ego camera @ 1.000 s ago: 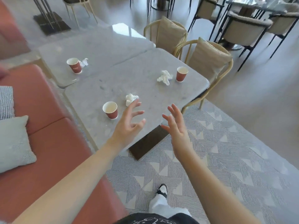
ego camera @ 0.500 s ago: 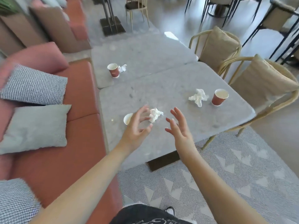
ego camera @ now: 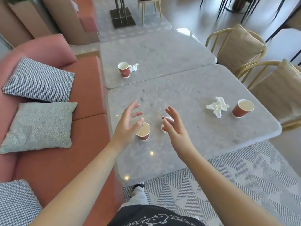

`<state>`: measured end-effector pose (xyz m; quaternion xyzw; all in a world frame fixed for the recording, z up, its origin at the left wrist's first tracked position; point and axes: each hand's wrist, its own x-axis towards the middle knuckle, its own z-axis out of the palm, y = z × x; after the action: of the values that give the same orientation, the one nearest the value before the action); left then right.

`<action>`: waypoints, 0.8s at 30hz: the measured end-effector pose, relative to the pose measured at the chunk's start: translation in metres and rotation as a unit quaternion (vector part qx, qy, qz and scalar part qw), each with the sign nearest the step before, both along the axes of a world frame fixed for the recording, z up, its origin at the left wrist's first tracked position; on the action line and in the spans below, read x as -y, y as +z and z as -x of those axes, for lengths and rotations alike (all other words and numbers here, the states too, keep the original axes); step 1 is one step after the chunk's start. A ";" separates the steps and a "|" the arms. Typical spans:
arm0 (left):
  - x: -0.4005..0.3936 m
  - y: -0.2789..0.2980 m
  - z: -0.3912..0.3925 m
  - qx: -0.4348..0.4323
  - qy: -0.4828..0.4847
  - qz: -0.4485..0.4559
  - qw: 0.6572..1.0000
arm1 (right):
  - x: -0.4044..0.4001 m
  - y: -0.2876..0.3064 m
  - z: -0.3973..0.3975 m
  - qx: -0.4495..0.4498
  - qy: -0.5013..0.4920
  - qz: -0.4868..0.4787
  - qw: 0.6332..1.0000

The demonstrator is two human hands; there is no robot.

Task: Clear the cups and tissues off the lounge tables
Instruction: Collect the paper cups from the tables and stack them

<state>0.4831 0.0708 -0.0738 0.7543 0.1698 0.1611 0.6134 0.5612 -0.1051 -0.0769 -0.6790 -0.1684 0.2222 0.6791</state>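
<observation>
Two grey stone lounge tables stand end to end beside a terracotta sofa (ego camera: pixel 91 88). On the near table (ego camera: pixel 187 144), a red paper cup (ego camera: pixel 144 132) stands close to the sofa-side edge, with a crumpled tissue (ego camera: pixel 163 128) just beside it. The left hand (ego camera: pixel 128 123) hovers over the cup, fingers spread and holding nothing. The right hand (ego camera: pixel 175 126) hovers over the tissue, likewise spread and empty. A second tissue (ego camera: pixel 217 106) and cup (ego camera: pixel 242 108) lie near the opposite edge. On the far table (ego camera: pixel 162 51), a third cup (ego camera: pixel 124 69) and tissue (ego camera: pixel 134 67) sit near the sofa-side edge.
</observation>
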 end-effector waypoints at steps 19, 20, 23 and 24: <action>-0.157 -0.038 -0.120 -0.049 -0.057 0.002 0.997 | -0.123 -0.077 -0.040 0.131 0.101 0.306 0.937; -0.163 -0.043 -0.128 -0.052 -0.056 -0.013 0.997 | -0.126 -0.082 -0.039 0.147 0.115 0.336 0.923; -0.183 -0.061 -0.155 -0.060 -0.043 -0.073 0.995 | -0.130 -0.098 -0.035 0.173 0.174 0.421 0.873; -0.191 -0.066 -0.166 -0.061 -0.037 -0.093 0.993 | -0.130 -0.103 -0.033 0.181 0.191 0.444 0.856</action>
<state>0.6492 0.2618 -0.1401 0.8224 0.1629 0.1072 0.5345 0.5946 0.0251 -0.1804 -0.8912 -0.2983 0.2721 0.2068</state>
